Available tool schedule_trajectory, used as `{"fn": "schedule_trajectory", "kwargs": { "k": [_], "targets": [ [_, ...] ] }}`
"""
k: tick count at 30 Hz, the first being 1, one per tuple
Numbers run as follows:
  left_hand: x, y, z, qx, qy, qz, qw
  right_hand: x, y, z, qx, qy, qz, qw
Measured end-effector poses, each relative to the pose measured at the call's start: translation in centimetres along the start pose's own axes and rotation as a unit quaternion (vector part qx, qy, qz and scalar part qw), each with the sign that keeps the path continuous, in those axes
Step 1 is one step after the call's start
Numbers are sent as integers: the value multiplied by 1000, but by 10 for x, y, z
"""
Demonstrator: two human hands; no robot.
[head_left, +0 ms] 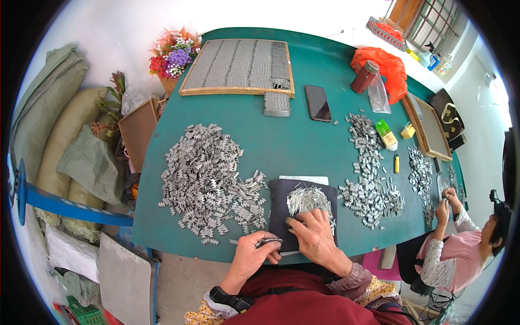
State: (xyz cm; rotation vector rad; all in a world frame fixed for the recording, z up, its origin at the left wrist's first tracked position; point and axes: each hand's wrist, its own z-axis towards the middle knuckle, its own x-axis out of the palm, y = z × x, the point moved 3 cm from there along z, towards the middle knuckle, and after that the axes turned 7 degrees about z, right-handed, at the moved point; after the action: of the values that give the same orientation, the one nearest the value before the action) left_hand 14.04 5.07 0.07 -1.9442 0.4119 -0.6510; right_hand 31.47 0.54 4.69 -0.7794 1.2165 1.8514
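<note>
My left hand point(253, 255) is closed at the table's near edge, thumb and fingers pinching a small grey metal piece point(274, 240). My right hand point(316, 237) is curled over a dark cloth pad point(279, 203), its fingertips at the near side of a heap of thin silver pins point(309, 199). Whatever those fingers pinch is hidden. To the left of the pad spreads a big pile of small zigzag-edged metal pieces point(197, 179). A second pile of similar pieces point(368, 189) lies to the right of the pad.
A wooden-framed tray point(238, 91) of rowed metal pieces lies at the back of the green table point(260, 146). Beyond the piles are a phone point(317, 103), a red-brown flask point(364, 77) and a red plastic bag point(387, 67). Another person point(460, 254) works at the right.
</note>
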Motion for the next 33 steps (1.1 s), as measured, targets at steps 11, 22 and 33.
{"fn": "schedule_trajectory", "kwargs": {
  "k": [11, 22, 33],
  "targets": [
    [2, 1, -2, -10, 0, 2, 1000, 5, 2, 0, 29, 1, 102, 994],
    [8, 2, 0, -2, 22, 34, 999, 11, 14, -4, 178, 23, 324, 929],
    [10, 1, 0, -7, 23, 51, 998, 20, 9, -12, 222, 19, 370, 902]
  ]
}}
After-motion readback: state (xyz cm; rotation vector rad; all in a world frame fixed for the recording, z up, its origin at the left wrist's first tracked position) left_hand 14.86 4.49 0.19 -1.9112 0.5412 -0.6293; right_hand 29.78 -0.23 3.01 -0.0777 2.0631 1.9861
